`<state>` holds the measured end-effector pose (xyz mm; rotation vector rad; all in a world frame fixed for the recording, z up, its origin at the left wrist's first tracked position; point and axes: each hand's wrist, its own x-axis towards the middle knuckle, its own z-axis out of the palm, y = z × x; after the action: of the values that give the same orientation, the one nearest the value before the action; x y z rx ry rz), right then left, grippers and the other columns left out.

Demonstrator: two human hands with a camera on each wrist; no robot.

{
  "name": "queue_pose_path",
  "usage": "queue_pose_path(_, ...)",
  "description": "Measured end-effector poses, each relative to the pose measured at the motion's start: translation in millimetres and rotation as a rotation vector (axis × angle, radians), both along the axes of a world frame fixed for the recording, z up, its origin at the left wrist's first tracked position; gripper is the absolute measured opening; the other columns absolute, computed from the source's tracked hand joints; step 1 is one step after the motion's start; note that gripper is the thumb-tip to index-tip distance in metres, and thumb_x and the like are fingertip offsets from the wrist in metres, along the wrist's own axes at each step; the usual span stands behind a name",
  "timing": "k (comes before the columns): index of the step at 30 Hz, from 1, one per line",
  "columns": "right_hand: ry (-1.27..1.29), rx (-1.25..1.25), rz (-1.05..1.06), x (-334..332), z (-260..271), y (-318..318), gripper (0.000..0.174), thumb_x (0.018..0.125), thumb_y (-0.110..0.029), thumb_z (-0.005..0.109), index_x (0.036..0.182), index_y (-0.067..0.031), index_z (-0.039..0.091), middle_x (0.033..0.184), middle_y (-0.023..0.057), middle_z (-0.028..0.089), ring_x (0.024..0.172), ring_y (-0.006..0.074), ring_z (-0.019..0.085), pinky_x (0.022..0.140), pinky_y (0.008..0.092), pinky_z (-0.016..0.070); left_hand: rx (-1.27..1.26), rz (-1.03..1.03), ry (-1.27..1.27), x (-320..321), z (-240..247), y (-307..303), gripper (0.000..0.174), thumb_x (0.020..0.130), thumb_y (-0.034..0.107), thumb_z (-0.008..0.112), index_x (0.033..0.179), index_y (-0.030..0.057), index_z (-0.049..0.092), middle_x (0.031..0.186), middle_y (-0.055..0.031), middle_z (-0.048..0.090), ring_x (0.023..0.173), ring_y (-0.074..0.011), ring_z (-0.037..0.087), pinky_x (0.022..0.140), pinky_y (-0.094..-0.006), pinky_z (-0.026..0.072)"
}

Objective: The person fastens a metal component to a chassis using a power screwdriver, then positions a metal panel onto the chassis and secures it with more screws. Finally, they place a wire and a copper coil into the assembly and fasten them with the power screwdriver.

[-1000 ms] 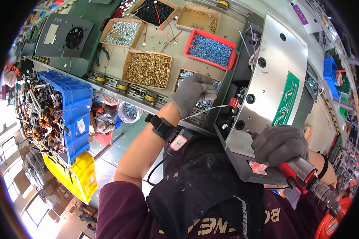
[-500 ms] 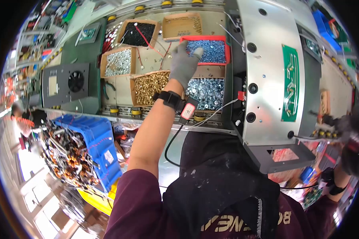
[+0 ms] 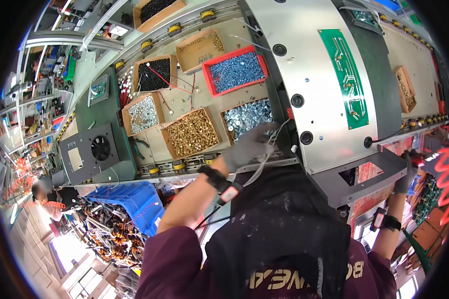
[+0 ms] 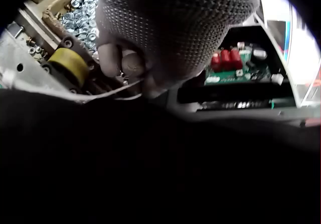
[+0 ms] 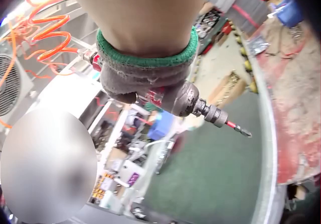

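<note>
My left hand (image 3: 252, 147), in a grey glove, is by the front edge of the bench, just below the cardboard box (image 3: 228, 127) of silvery screws. Its curled fingers grip a thin white wire (image 4: 50, 93), which runs out to the left in the left wrist view. Beside it stands the metal chassis (image 3: 311, 149), with a green circuit board (image 3: 346, 84) on its silver panel. Off to the right, my gloved right hand (image 5: 145, 83) grips a power screwdriver (image 5: 185, 98) with a red and metal body, its bit (image 5: 243, 131) pointing away from the chassis.
A red tray (image 3: 209, 82) of blue screws and a box (image 3: 170, 144) of brass-coloured fasteners stand behind the left hand. A fan panel (image 3: 85, 154) lies at the left. A blue crate (image 3: 145, 199) sits below the bench edge. An orange coiled hose (image 5: 50, 23) hangs near the screwdriver.
My left hand has gone from the silvery screws to the red tray, then back down to the white wire. My right hand has carried the screwdriver from the silver panel out to the right.
</note>
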<state>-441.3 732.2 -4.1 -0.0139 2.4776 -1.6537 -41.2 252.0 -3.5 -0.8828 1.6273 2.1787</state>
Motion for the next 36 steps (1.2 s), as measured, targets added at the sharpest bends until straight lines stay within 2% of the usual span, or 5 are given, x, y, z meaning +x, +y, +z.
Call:
queue_pose_path(4,-0.149,0.208,-0.086,-23.4,-92.4,59.5,0.037,0.081,-0.013,0.066,0.115,-0.0003,0.058,0.108,0.0122,0.064,0.095,0.0236,0.063,0.086,0.0360,0.0479,0.562,0.019,0.167,14.5,57.1,-46.8,0.039,0.086,0.010,0.058,0.121,-0.0076,0.053,0.091,-0.0101,0.061,0.082,-0.0189,0.061,0.078,-0.0311,0.0487)
queue_pose_path(15,-0.306,1.265,-0.086,17.2,-54.6,-15.6,0.043,0.080,-0.018,0.067,0.117,0.0010,0.056,0.110,0.0173,0.064,0.100,0.0298,0.062,0.089,0.0383,0.0470,-0.068,0.571,0.537,-16.8,122.5,-67.9,0.032,0.089,0.011,0.058,0.118,-0.0027,0.058,0.119,-0.0179,0.058,0.102,-0.0250,0.062,0.089,-0.0363,0.0491)
queue_pose_path(18,-0.221,1.231,-0.088,6.0,-43.7,-0.2,0.047,0.081,-0.022,0.066,0.120,0.0006,0.055,0.114,0.0189,0.062,0.105,0.0313,0.060,0.090,0.0388,0.0463,-1.512,0.285,0.156,-29.3,105.0,-74.7,0.020,0.083,0.025,0.068,0.098,0.0123,0.071,0.104,-0.0111,0.063,0.089,-0.0226,0.064,0.074,-0.0306,0.0509)
queue_pose_path(22,0.322,0.916,-0.079,-42.6,-27.7,83.7,0.045,0.087,-0.025,0.062,0.124,0.0002,0.056,0.121,0.0187,0.060,0.112,0.0261,0.057,0.093,0.0348,0.0453,-1.130,0.369,0.335,-42.3,65.6,-63.0,0.012,0.078,0.021,0.071,0.087,0.0120,0.073,0.096,-0.0087,0.064,0.084,-0.0222,0.063,0.071,-0.0332,0.0507)
queue_pose_path(36,1.185,0.044,0.683,86.8,286.4,-312.3,0.026,0.093,-0.009,0.053,0.113,0.0063,0.047,0.095,0.0174,0.059,0.084,0.0236,0.060,0.068,0.0280,0.0533,-0.575,0.116,0.644,-77.5,19.8,-28.3,0.020,0.083,0.014,0.063,0.101,0.0054,0.067,0.091,-0.0097,0.061,0.087,-0.0265,0.059,0.075,-0.0356,0.0475)
